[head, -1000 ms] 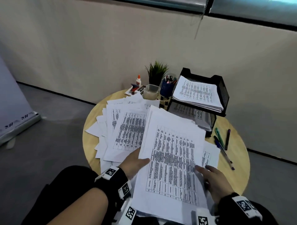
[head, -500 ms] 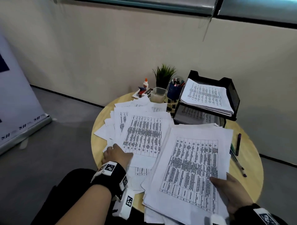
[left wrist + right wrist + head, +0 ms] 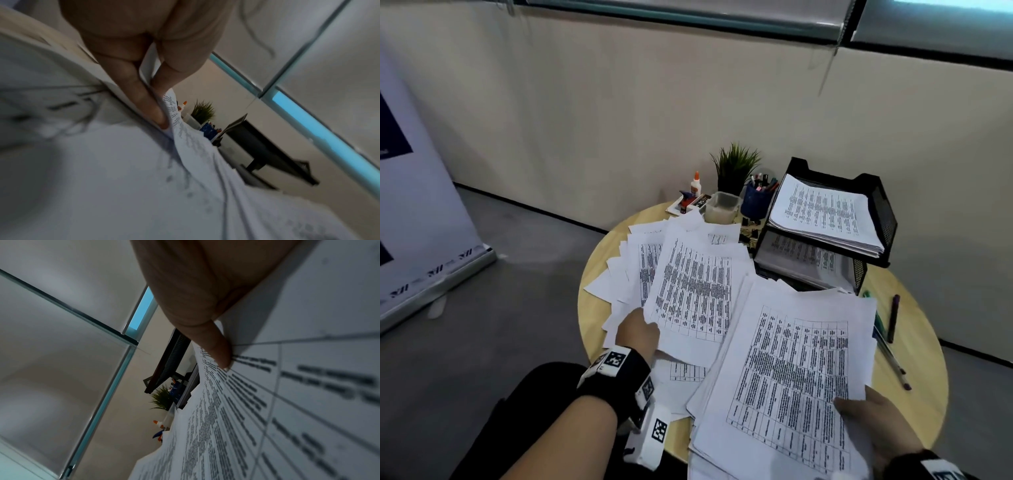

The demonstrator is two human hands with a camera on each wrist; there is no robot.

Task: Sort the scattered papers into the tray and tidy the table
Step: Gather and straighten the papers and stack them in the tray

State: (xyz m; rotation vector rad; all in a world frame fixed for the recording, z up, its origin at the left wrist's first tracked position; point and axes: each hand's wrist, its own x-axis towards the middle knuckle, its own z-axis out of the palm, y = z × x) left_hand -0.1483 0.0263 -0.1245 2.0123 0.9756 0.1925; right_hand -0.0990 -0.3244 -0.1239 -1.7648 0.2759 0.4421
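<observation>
Right hand (image 3: 876, 421) gripping stack (image 3: 791, 370) overhanging table (image 3: 914, 404) edge; left hand (image 3: 637, 330) pinching loose sheet (image 3: 695, 294) corner

Printed papers (image 3: 691, 291) fan across the round table (image 3: 914, 404); the black two-tier tray (image 3: 876, 205) seemingly holds stacks.

The left hand (image 3: 637, 330) reaches forward over the near left of the spread, thumb and fingers (image 3: 141, 97) pinching the edge of a sheet (image 3: 693, 298) between them — forearm bare, a black band with square markers around the wrist. The right hand (image 3: 876, 419) sits low at the near right, thumb (image 3: 213, 344) pressed on top of a stack of papers (image 3: 791, 377) it grips by the corner.
</observation>
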